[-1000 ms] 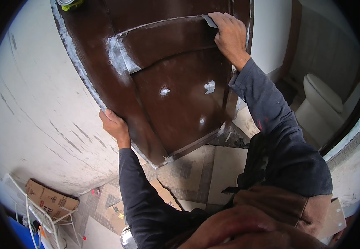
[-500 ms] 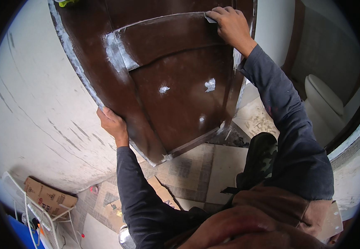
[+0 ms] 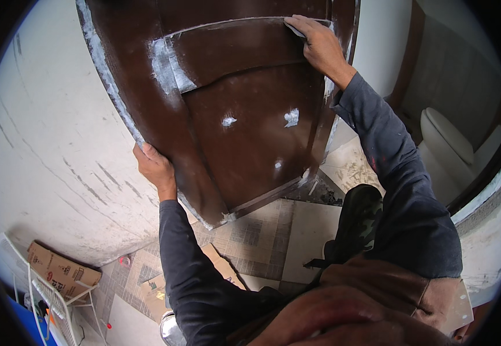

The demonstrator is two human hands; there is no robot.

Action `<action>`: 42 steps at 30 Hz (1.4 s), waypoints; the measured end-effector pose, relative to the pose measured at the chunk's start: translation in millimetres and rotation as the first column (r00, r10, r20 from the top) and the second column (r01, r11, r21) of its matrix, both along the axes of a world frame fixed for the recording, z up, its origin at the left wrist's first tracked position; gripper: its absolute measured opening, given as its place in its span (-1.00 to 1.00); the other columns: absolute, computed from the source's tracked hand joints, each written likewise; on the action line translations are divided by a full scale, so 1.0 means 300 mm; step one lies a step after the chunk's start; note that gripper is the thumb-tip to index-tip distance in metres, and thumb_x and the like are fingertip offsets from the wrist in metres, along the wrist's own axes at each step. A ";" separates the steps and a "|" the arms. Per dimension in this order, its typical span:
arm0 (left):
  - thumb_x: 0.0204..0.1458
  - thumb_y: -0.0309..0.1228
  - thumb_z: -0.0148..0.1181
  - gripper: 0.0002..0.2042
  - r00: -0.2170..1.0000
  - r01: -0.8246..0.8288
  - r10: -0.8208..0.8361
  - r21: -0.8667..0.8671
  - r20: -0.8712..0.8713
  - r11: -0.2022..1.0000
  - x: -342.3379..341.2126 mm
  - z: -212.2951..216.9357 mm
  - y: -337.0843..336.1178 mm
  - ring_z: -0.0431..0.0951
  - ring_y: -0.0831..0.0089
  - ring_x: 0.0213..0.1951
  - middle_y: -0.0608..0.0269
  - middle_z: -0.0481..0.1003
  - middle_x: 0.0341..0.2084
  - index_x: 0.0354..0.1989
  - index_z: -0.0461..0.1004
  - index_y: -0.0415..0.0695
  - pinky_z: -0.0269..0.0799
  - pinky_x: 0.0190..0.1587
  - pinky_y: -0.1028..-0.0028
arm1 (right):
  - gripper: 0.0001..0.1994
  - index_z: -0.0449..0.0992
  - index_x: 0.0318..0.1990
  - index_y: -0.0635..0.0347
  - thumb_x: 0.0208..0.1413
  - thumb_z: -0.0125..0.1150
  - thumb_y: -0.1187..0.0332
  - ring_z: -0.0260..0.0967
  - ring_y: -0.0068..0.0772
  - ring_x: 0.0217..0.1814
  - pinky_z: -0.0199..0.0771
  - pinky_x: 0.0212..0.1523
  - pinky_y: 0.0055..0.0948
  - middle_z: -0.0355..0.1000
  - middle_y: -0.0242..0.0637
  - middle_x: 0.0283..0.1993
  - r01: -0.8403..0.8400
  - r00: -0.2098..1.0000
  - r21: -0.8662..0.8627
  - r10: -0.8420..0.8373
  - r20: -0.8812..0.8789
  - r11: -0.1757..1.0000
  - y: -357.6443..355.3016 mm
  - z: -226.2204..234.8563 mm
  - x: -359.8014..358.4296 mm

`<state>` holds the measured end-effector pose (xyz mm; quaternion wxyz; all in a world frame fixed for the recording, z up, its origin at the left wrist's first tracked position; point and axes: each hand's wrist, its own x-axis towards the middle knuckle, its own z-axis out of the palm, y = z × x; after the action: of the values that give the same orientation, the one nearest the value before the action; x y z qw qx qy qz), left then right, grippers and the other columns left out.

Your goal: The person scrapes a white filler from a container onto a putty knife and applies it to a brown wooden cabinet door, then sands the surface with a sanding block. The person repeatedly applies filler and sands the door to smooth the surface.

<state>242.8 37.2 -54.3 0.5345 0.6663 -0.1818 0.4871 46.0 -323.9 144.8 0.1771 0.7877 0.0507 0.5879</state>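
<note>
A dark brown panelled door (image 3: 250, 155) stands before me, with white filler patches on its face and along its left edge. My left hand (image 3: 156, 170) is closed around that left edge, low down. At the upper right, my right hand (image 3: 322, 51) pinches a small pale piece of sandpaper (image 3: 294, 27) against the whitened groove at the top of the raised panel. The fingers hide part of the sheet. One large filler patch (image 3: 169, 66) covers the panel's upper left corner, and smaller spots dot the lower panel.
A scuffed white wall (image 3: 48, 144) runs along the left. Below it stand a white metal chair (image 3: 54, 297) and a cardboard box (image 3: 63, 268). Flattened cardboard (image 3: 221, 265) and a shiny round container (image 3: 171, 330) are on the tiled floor. A toilet (image 3: 447, 135) shows through the right doorway.
My right hand stays at the panel's top groove, its fingers and the sandpaper tilted slightly differently. The view has shifted a little; my left hand keeps its hold on the door edge.
</note>
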 end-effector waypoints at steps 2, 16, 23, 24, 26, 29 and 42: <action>0.39 -0.06 -0.20 -0.53 1.000 0.012 -0.012 -0.003 -0.003 1.000 0.001 -0.002 0.000 0.59 -0.15 -0.27 -0.18 0.57 -0.29 0.07 0.43 -0.25 0.48 -0.21 0.12 | -0.42 0.51 0.16 0.04 -0.04 0.00 0.74 0.41 0.01 0.23 0.40 0.23 -0.13 0.48 -0.20 0.21 0.011 0.999 0.015 -0.011 -0.043 1.000 -0.024 -0.018 0.008; 0.39 -0.12 -0.12 -0.58 0.921 -0.330 0.319 0.013 0.225 0.944 -0.039 0.047 -0.010 0.53 -0.01 -0.07 -0.06 0.53 -0.11 0.16 0.41 -0.20 0.38 0.04 0.13 | -0.50 0.47 0.21 -0.03 0.16 0.02 0.69 0.47 -0.01 0.19 0.45 0.19 -0.17 0.49 -0.19 0.21 0.011 0.917 0.409 0.154 -0.368 0.913 0.010 0.018 -0.142; 0.14 -0.38 0.26 -0.67 0.812 -0.183 -0.183 0.539 0.555 0.822 -0.296 0.432 -0.353 0.47 0.23 0.01 0.22 0.50 -0.01 0.11 0.54 -0.03 0.29 0.09 0.26 | -0.67 0.45 0.18 0.31 0.29 0.04 0.50 0.53 -0.28 0.05 0.47 0.14 -0.41 0.58 -0.10 0.02 -0.691 0.719 0.639 0.411 0.561 0.336 -0.086 0.034 -0.190; 0.10 -0.40 0.31 -0.64 0.822 -0.167 -0.233 0.611 0.520 0.774 -0.324 0.498 -0.443 0.47 0.25 0.01 0.25 0.51 -0.02 0.11 0.56 0.00 0.30 0.08 0.27 | -0.66 0.43 0.19 0.40 0.30 0.04 0.51 0.53 -0.39 0.06 0.46 0.17 -0.46 0.58 -0.11 0.03 -0.746 0.640 0.653 0.411 0.649 0.130 -0.093 0.024 -0.184; 0.03 -0.33 0.38 -0.61 0.761 -0.228 -0.251 0.609 0.598 0.759 -0.360 0.616 -0.609 0.46 0.29 -0.05 0.34 0.52 -0.06 0.09 0.57 0.08 0.31 0.03 0.28 | -0.66 0.43 0.18 0.44 0.32 0.04 0.48 0.52 -0.33 0.08 0.46 0.20 -0.43 0.57 -0.09 0.04 -0.778 0.604 0.596 0.498 0.623 0.198 -0.103 -0.008 -0.172; -0.01 -0.26 0.42 -0.63 0.740 -0.321 -0.172 0.566 0.650 0.759 -0.365 0.722 -0.794 0.44 0.32 -0.09 0.39 0.51 -0.11 0.02 0.61 0.14 0.30 -0.01 0.27 | -0.69 0.50 0.12 0.39 0.27 -0.02 0.54 0.51 -0.42 0.03 0.46 0.16 -0.44 0.58 -0.15 -0.02 -0.840 0.473 0.535 0.605 0.641 0.090 -0.123 -0.053 -0.155; -0.07 -0.29 0.47 -0.82 0.755 -0.287 -0.125 0.495 0.644 0.820 -0.345 0.733 -0.916 0.42 0.37 -0.14 0.53 0.52 -0.19 -0.26 0.68 0.11 0.23 -0.02 0.28 | -0.68 0.45 0.15 0.44 0.28 0.02 0.52 0.52 -0.35 0.07 0.47 0.19 -0.42 0.56 -0.08 0.03 -0.850 0.367 0.510 0.548 0.752 -0.131 -0.243 -0.115 -0.157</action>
<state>139.3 -237.5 165.7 0.1920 0.5898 -0.4612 0.6345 -1.2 -396.8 110.1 -0.6076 0.4854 0.1296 0.6152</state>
